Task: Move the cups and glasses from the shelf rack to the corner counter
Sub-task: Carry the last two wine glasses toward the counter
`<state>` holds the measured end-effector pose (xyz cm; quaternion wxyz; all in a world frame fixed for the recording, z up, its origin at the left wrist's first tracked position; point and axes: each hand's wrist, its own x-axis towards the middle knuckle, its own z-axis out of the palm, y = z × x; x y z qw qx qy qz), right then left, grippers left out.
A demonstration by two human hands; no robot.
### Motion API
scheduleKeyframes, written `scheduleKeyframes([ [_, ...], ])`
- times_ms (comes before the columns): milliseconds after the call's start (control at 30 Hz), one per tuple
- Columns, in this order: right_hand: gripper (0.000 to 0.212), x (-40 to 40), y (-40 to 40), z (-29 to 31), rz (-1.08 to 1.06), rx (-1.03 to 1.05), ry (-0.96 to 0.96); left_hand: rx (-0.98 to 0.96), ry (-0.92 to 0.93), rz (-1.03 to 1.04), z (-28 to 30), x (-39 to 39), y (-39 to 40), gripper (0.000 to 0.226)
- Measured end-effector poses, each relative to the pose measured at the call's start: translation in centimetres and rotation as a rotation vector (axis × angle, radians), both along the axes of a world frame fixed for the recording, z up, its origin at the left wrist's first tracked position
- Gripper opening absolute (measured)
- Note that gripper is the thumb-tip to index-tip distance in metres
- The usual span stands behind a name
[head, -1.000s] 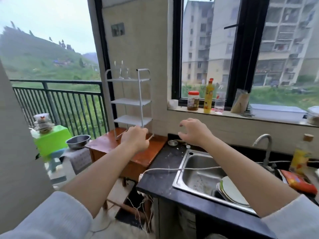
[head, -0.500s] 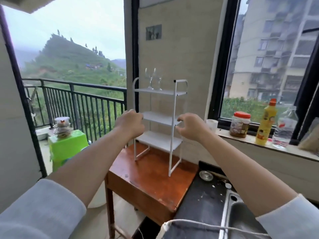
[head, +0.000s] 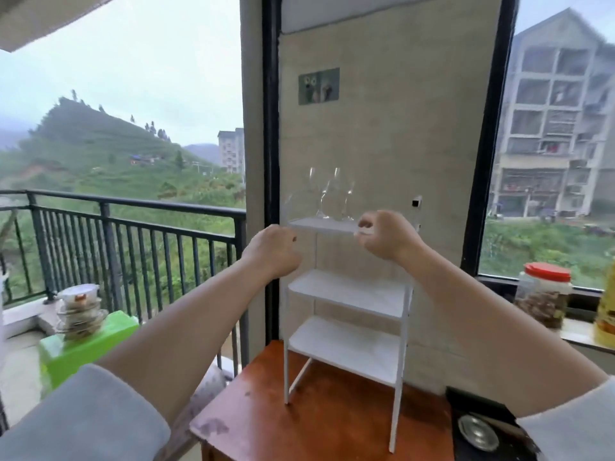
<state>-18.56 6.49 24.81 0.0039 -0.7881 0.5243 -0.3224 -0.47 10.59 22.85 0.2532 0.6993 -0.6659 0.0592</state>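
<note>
Below the hands (head: 332,241), a white shelf rack (head: 349,341) stands on a reddish-brown surface (head: 319,424); clear glasses (head: 329,194) above; green box (head: 90,344) left.

Single head-worn wide-angle view, facing forward and slightly down, close to the shelf rack (head: 346,294); both forearms reaching in

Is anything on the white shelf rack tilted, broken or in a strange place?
Nothing stands out. Two clear stemmed wine glasses stand upright on the top tier of the white metal shelf rack, which stands level on the brown wooden table.
</note>
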Motion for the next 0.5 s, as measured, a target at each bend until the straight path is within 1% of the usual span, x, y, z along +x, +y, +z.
scheduleKeyframes([
  [100, 0.024, 1.9, -4.1, 1.5, -0.053, 0.017, -0.151, -0.040, 0.177, -0.085, 0.1, 1.2, -3.7, 0.038],
  [167, 0.021, 2.8, -6.4, 2.0, -0.076, 0.055, -0.209, -0.057, 0.261, -0.138, -0.1, 1.5, -5.9, 0.031],
  [233, 0.021, 3.5, -8.7, 2.1, -0.080, 0.088, -0.263, -0.081, 0.255, -0.153, -0.3, 1.5, -7.9, 0.024],
  [300, 0.018, 4.2, -11.7, 2.1, -0.066, 0.105, -0.332, -0.122, 0.202, -0.142, 0.0, 1.3, -10.8, 0.033],
  [367, 0.011, 4.6, -14.2, 2.6, -0.064, 0.163, -0.378, -0.127, 0.167, -0.120, 1.0, 1.1, -13.2, 0.035],
  [433, 0.020, 4.6, -16.5, 3.5, -0.074, 0.209, -0.411, -0.099, 0.182, -0.121, 2.0, 0.9, -15.5, 0.029],
  [500, 0.023, 4.6, -18.2, 4.5, -0.092, 0.247, -0.453, -0.059, 0.259, -0.145, 2.8, 1.1, -18.1, 0.026],
])
